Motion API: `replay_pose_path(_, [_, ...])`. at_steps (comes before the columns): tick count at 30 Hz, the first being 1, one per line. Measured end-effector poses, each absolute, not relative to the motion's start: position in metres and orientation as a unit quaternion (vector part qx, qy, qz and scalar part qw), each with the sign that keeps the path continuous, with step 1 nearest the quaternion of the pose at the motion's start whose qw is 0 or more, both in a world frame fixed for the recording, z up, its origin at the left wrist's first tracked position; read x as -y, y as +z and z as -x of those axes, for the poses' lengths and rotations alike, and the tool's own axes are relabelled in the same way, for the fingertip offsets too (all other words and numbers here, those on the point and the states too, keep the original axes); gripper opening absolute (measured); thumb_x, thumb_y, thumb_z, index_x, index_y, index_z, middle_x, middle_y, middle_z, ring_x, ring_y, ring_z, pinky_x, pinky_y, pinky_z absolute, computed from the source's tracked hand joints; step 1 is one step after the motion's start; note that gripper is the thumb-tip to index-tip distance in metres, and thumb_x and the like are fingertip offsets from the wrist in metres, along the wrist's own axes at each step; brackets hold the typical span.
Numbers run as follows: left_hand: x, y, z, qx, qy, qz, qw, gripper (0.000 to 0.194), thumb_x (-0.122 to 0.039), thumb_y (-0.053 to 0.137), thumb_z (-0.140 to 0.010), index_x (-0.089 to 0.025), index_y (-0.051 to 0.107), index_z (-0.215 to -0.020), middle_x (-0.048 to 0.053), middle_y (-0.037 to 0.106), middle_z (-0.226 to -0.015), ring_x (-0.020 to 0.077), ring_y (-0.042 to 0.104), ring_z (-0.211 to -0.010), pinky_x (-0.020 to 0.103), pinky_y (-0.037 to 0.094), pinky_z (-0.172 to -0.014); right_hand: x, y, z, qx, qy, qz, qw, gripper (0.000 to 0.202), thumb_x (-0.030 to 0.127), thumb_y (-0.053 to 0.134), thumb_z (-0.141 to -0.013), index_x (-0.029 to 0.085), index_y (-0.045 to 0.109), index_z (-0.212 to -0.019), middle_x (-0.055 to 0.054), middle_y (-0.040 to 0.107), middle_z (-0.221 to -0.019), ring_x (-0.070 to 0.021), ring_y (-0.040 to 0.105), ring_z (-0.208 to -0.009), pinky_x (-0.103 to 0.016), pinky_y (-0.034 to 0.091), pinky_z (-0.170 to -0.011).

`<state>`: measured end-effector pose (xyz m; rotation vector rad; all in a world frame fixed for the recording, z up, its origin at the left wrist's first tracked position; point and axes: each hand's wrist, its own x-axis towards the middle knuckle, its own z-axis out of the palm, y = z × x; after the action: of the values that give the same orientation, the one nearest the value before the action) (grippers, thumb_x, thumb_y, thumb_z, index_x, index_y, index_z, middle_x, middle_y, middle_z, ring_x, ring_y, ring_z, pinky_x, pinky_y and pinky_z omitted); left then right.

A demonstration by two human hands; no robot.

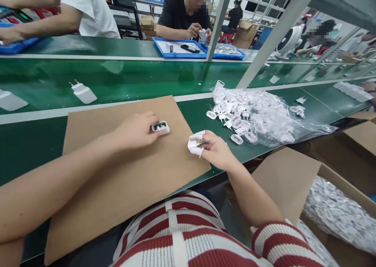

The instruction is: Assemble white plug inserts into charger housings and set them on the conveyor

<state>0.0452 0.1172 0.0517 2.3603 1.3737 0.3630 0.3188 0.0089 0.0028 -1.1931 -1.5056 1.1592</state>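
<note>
The person's left hand (136, 130) holds a charger housing (165, 127) above the upper right part of the cardboard sheet (117, 181). The housing is white and smooth, with rounded corners and an oval open end; inside that opening show a dark area and pale inner parts, too small to make out. The fingers close around its far end, so the rest of the shell is hidden.

The right hand (219, 151), at the sheet's right edge, has white coverings on the thumb and a finger and pinches a small white piece (192, 145). Something metallic shows beside it between the fingers; its exact shape is unclear.

To the right of the sheet, a clear plastic bag (273, 114) lies with many white plug caps (236, 139) in and around it. Some show an oval rim and a hollow inside, others a pair of pins. Beyond the sheet's far edge, a finished-looking white charger (85, 94) lies on the green belt (132, 79) with its two pins pointing away, and another white casing (11, 100) lies farther left. Across the belt from the sheet, a co-worker in black (172, 14) handles a white part above blue trays (179, 56).
</note>
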Motion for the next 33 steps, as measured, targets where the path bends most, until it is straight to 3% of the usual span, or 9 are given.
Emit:
replay_pose_path(3, [-0.094,0.033,-0.052,-0.453,0.135,-0.849,0.234,0.036,-0.054,0.065,-0.089,-0.02,0.072,-0.1,0.009,0.067,-0.096,0.0241,0.061,-0.08,0.034,0.044,-0.071,-0.009,-0.002,-0.318,0.653,0.431,0.498,0.374,0.027,0.031,0.078,-0.083,0.021,0.078,-0.108,-0.006,0.063,-0.107,-0.0163,0.067,-0.086,-0.034,0.059,-0.08])
replay_pose_path(6, [-0.085,0.014,-0.055,-0.457,0.21,-0.792,0.346,0.043,-0.057,0.069,-0.088,-0.022,0.072,-0.113,0.005,0.07,-0.097,0.0205,0.062,-0.077,0.031,0.047,-0.069,-0.015,0.002,-0.314,0.67,0.339,0.542,0.376,0.02,0.029,0.077,-0.084,0.022,0.076,-0.102,-0.003,0.068,-0.094,-0.0159,0.062,-0.076,-0.032,0.054,-0.071])
replay_pose_path(9, [-0.083,0.001,-0.056,-0.465,0.246,-0.748,0.404,0.046,-0.059,0.073,-0.086,-0.023,0.074,-0.115,0.003,0.069,-0.087,0.0177,0.058,-0.071,0.028,0.044,-0.063,-0.026,0.014,-0.302,0.687,0.246,0.543,0.416,0.014,0.026,0.068,-0.089,0.023,0.075,-0.101,-0.004,0.067,-0.093,-0.0176,0.061,-0.078,-0.032,0.051,-0.071])
replay_pose_path(12, [-0.084,-0.006,-0.056,-0.459,0.263,-0.726,0.44,0.049,-0.059,0.078,-0.084,-0.023,0.075,-0.117,0.001,0.063,-0.077,0.0156,0.051,-0.066,0.026,0.04,-0.059,-0.037,0.026,-0.284,0.751,0.167,0.509,0.386,0.027,0.012,0.055,-0.09,0.021,0.074,-0.108,-0.006,0.064,-0.098,-0.0189,0.06,-0.084,-0.031,0.049,-0.074])
replay_pose_path(15, [-0.083,-0.011,-0.055,-0.442,0.283,-0.721,0.453,0.047,-0.057,0.078,-0.085,-0.021,0.075,-0.114,0.001,0.06,-0.075,0.0146,0.049,-0.065,0.026,0.04,-0.058,-0.045,0.031,-0.268,0.8,0.12,0.495,0.316,0.038,0.004,0.049,-0.085,0.017,0.071,-0.112,-0.008,0.063,-0.102,-0.0218,0.059,-0.093,-0.032,0.048,-0.078])
replay_pose_path(18, [-0.082,-0.013,-0.055,-0.433,0.295,-0.726,0.445,0.042,-0.055,0.077,-0.087,-0.019,0.075,-0.11,0.001,0.059,-0.073,0.0141,0.048,-0.064,0.026,0.038,-0.058,-0.05,0.031,-0.26,0.827,0.091,0.489,0.263,0.034,0.001,0.048,-0.083,0.016,0.07,-0.103,-0.009,0.062,-0.1,-0.0238,0.058,-0.094,-0.033,0.046,-0.077])
replay_pose_path(28, [-0.081,-0.009,-0.056,-0.418,0.302,-0.732,0.445,0.032,-0.047,0.073,-0.091,-0.015,0.074,-0.096,0.0,0.055,-0.068,0.0127,0.044,-0.063,0.026,0.034,-0.057,-0.053,0.035,-0.257,0.852,0.038,0.482,0.203,0.034,-0.001,0.046,-0.083,0.016,0.068,-0.102,-0.01,0.061,-0.099,-0.0245,0.053,-0.091,-0.033,0.041,-0.074])
replay_pose_path(30, [-0.082,-0.011,-0.056,-0.418,0.302,-0.73,0.448,0.034,-0.046,0.072,-0.091,-0.015,0.074,-0.105,-0.001,0.056,-0.069,0.0127,0.043,-0.063,0.027,0.034,-0.057,-0.054,0.036,-0.255,0.852,0.029,0.488,0.187,0.033,-0.001,0.046,-0.081,0.016,0.068,-0.1,-0.009,0.061,-0.098,-0.0243,0.052,-0.089,-0.032,0.038,-0.072])
replay_pose_path(33, [-0.082,-0.014,-0.055,-0.401,0.326,-0.728,0.451,0.058,-0.048,0.073,-0.089,-0.018,0.063,-0.138,0.0,0.064,-0.085,0.0133,0.048,-0.067,0.028,0.042,-0.064,-0.055,0.038,-0.252,0.853,0.03,0.494,0.167,0.031,-0.001,0.047,-0.08,0.017,0.067,-0.095,-0.008,0.06,-0.096,-0.0235,0.051,-0.086,-0.032,0.036,-0.069])
